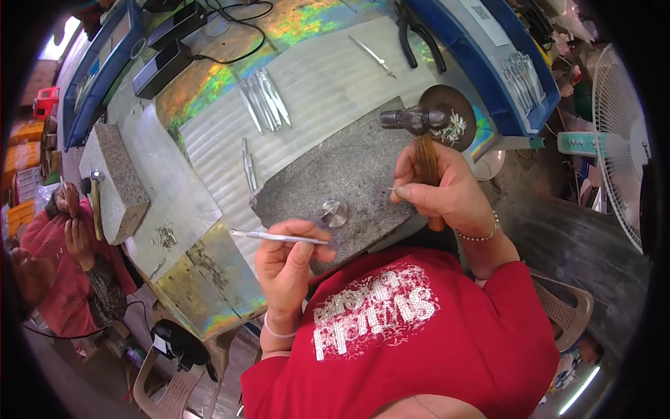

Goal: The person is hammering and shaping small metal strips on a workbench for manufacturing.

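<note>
My left hand (283, 269) is closed around a slim silvery metal piece (269, 236), its long end sticking out to the left above the near edge of a grey stone slab (307, 178). In my right hand (450, 185) is a hammer (424, 160), its wooden handle lying in the palm and its steel head upward. Between that thumb and forefinger I also pinch a tiny thin pin (392, 188). A small round shiny metal block (335, 212) sits on the slab between my hands. Beyond the hammer stands a brown dish (440, 96) holding small silvery pins.
Several slim metal pieces (264, 101) lie on white foam sheeting (209, 140), with a single one (373, 56) farther back near black-handled pliers (417, 38). Blue trays (544, 84) flank the table. A fan (621, 143) stands right; at left a co-worker sits by another stone block (115, 181).
</note>
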Action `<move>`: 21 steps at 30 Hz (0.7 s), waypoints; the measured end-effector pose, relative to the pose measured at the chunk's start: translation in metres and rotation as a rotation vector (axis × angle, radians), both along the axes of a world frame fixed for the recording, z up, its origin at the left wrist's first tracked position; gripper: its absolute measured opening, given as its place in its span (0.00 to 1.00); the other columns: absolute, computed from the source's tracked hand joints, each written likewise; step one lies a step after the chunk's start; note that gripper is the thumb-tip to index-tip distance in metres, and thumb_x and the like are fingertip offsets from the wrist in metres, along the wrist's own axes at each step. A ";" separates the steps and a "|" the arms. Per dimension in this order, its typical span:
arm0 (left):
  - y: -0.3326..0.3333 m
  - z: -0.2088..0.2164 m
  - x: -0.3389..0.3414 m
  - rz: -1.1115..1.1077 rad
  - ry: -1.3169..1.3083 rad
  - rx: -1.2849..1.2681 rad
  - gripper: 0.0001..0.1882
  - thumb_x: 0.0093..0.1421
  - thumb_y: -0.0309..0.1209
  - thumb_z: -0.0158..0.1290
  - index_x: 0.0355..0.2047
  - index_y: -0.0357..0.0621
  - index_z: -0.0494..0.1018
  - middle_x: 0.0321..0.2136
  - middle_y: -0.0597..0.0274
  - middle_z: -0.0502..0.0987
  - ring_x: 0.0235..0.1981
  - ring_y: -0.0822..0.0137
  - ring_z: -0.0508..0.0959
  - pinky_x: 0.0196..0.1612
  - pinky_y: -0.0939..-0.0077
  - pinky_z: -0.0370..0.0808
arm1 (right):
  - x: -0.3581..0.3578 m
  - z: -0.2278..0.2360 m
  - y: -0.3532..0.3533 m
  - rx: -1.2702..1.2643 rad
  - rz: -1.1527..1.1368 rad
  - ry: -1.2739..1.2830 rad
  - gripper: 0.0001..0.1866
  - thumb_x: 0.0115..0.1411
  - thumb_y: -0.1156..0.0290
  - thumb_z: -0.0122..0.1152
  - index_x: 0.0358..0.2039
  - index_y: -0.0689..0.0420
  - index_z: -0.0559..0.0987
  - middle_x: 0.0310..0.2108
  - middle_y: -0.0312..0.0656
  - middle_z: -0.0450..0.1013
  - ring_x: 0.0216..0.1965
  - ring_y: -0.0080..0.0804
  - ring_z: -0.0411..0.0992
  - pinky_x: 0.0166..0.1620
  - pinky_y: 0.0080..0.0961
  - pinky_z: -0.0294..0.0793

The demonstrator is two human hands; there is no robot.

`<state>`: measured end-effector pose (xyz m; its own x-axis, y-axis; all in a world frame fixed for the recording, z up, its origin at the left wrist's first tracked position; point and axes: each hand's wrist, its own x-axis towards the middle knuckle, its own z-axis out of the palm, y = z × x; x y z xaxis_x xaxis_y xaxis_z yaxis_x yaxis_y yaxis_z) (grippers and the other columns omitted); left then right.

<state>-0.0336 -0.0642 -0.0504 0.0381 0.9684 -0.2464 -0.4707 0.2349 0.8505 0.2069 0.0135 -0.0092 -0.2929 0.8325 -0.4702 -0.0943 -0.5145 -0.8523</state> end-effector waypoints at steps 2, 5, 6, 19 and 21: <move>0.005 0.003 0.004 -0.010 -0.063 -0.016 0.11 0.61 0.24 0.48 0.42 0.31 0.69 0.37 0.48 0.76 0.31 0.65 0.78 0.34 0.76 0.77 | -0.008 0.011 -0.004 -0.029 0.053 -0.014 0.11 0.51 0.77 0.60 0.35 0.59 0.70 0.27 0.38 0.72 0.17 0.13 0.65 0.16 0.09 0.58; 0.012 0.001 0.010 -0.052 -0.156 0.035 0.10 0.62 0.25 0.47 0.39 0.29 0.71 0.41 0.48 0.71 0.36 0.64 0.77 0.36 0.74 0.79 | -0.019 0.011 -0.013 0.055 0.197 -0.026 0.09 0.52 0.80 0.58 0.35 0.60 0.71 0.28 0.35 0.71 0.30 0.18 0.72 0.23 0.10 0.67; 0.012 -0.003 0.010 -0.062 -0.208 0.040 0.11 0.63 0.26 0.47 0.41 0.30 0.70 0.40 0.48 0.73 0.34 0.64 0.78 0.36 0.74 0.79 | -0.023 0.003 -0.017 0.088 0.219 0.031 0.09 0.53 0.81 0.58 0.35 0.60 0.71 0.28 0.35 0.71 0.31 0.19 0.72 0.28 0.12 0.68; 0.010 0.000 0.009 -0.087 -0.388 -0.056 0.10 0.63 0.27 0.47 0.42 0.32 0.67 0.33 0.49 0.77 0.28 0.66 0.77 0.33 0.76 0.77 | -0.048 0.004 -0.024 0.143 0.236 0.079 0.09 0.52 0.81 0.56 0.34 0.63 0.71 0.26 0.34 0.69 0.29 0.15 0.68 0.34 0.16 0.67; 0.010 0.000 0.009 -0.088 -0.402 -0.064 0.10 0.63 0.27 0.47 0.42 0.33 0.67 0.33 0.49 0.76 0.28 0.66 0.77 0.33 0.76 0.77 | -0.048 0.004 -0.024 0.148 0.249 0.060 0.09 0.52 0.81 0.56 0.34 0.63 0.71 0.25 0.34 0.69 0.29 0.16 0.67 0.33 0.17 0.67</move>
